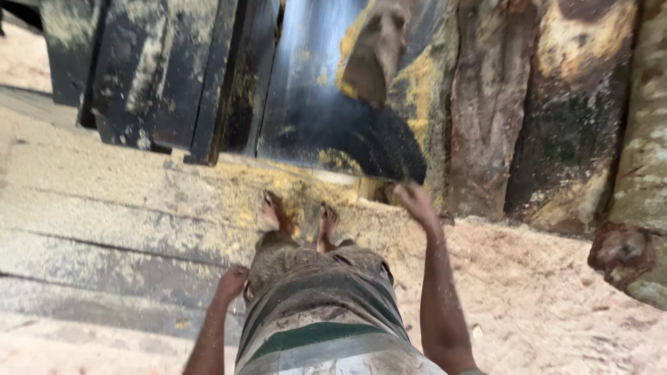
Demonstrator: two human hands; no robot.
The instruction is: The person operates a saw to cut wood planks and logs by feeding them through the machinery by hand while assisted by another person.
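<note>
I look down my striped shirt to my bare feet (299,222), which stand on sawdust-covered boards. My left hand (233,281) hangs by my hip with its fingers curled shut and nothing visible in it. My right hand (415,201) is stretched forward and blurred, fingers loosely apart, at the lower edge of a dark, shiny metal sheet (313,104). Fine yellow sawdust grains hang in the air in front of that sheet, just above the hand. Nothing solid shows in either hand.
Rough, yellow-stained logs (490,104) stand to the right of the metal sheet. A rusty round end (622,253) juts in at the far right. Dark planks (139,69) lean at the upper left. Grey floor boards (104,208) run left, and loose sawdust (542,298) lies right.
</note>
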